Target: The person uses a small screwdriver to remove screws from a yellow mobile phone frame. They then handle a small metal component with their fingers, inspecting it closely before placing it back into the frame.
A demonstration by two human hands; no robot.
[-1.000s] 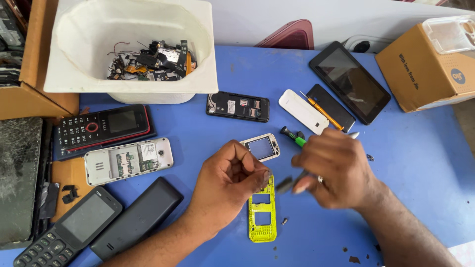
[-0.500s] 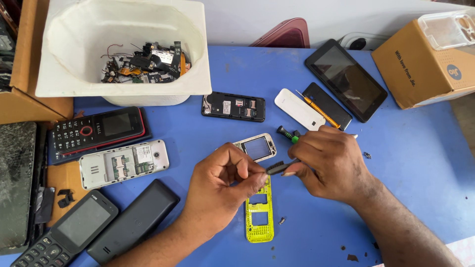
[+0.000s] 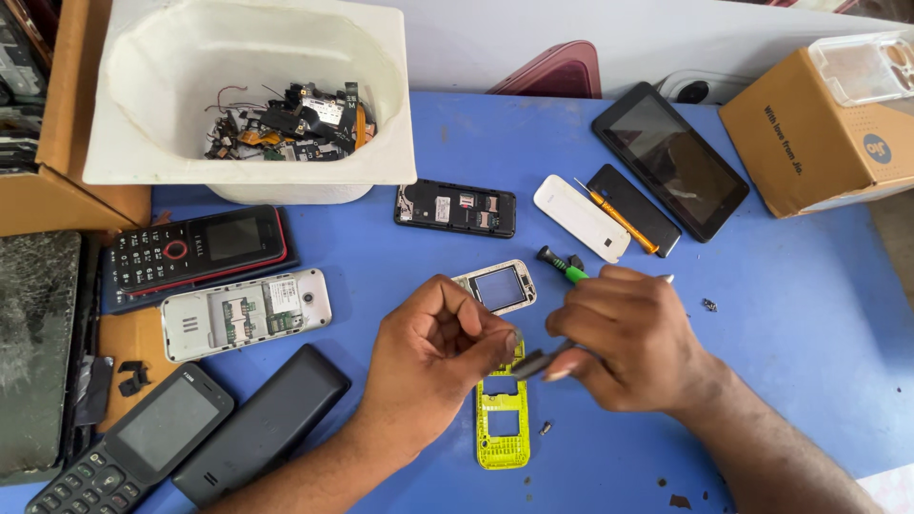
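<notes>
On the blue worktop (image 3: 781,314), a white tub (image 3: 124,152) of phone scrap sits at the far-left corner, while left hand (image 3: 433,357) and right hand (image 3: 628,338) pinch small parts together above a yellow-green phone frame (image 3: 502,428).

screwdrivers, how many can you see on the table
2: a green-handled screwdriver tucked behind the right hand, and an orange-handled screwdriver lying on the black phone cover. Others may be hidden.

Phone repair workshop: dismantled phones (image 3: 455,208), parts tub (image 3: 249,90).
</notes>
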